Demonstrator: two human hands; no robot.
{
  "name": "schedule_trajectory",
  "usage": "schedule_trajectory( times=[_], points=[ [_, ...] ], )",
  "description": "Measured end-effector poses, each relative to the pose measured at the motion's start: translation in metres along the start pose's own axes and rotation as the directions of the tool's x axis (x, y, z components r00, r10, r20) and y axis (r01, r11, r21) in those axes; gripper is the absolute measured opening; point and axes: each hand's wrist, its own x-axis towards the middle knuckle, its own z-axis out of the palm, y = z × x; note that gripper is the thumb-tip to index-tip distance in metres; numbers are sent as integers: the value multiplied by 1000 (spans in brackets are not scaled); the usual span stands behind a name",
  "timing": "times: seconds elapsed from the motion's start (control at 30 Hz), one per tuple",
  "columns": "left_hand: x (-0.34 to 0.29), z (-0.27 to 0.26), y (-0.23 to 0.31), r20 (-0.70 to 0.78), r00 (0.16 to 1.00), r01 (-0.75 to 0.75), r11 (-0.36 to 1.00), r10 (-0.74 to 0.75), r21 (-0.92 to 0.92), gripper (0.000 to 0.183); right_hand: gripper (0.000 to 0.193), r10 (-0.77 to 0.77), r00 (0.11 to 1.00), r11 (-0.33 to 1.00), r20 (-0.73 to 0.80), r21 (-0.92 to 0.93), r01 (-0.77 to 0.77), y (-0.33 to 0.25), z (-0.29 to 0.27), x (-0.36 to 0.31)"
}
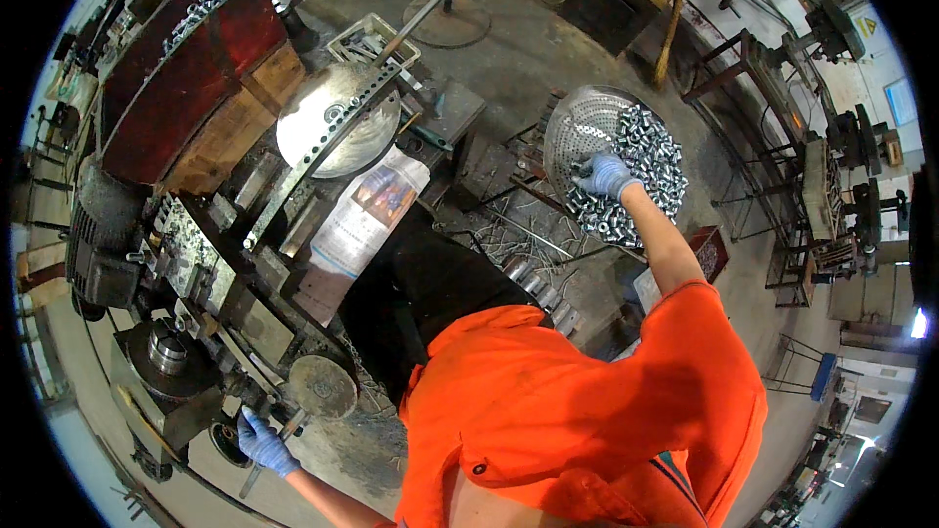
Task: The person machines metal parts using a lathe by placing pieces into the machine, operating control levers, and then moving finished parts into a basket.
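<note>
My left hand (262,442), in a bluish-white glove, is at the lower left, its fingers curled around a metal lever (291,424) on the machine. My right hand (608,177), gloved the same way, reaches over a round perforated metal pan (572,132). Its fingers are apart at the edge of a heap of small shiny metal sleeve-like pieces (650,161), and I see nothing held in them. That heap covers the right side of the pan; the pan's holed left side is bare.
Left of me stands the greasy machine, with a chuck-like metal cylinder (168,350) and a round plate (323,386). A large shiny disc (328,122) lies beyond, crossed by a long holed bar (323,152). A printed sheet (370,215) is nearby. A red bin (196,68) stands far left.
</note>
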Motion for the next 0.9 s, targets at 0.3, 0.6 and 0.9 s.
schedule_trajectory(
  times=[0.3, 0.6, 0.9],
  points=[
    [2, 1, 4, -6, 999, -41, 999, 41, 35, 33, 57, 95, 993, 979, 67, -186, -82, -19, 0, 2],
    [3, -1, -4, -4, 999, -39, 998, 39, 42, 34, 72, 144, 989, 976, 17, -168, -139, -33, 6, 2],
    [0, -3, 7, 15, 998, -62, 993, 60, 103, 35, 50, 215, 964, 935, -155, 317, -158, -18, -16, -10]
  ],
)
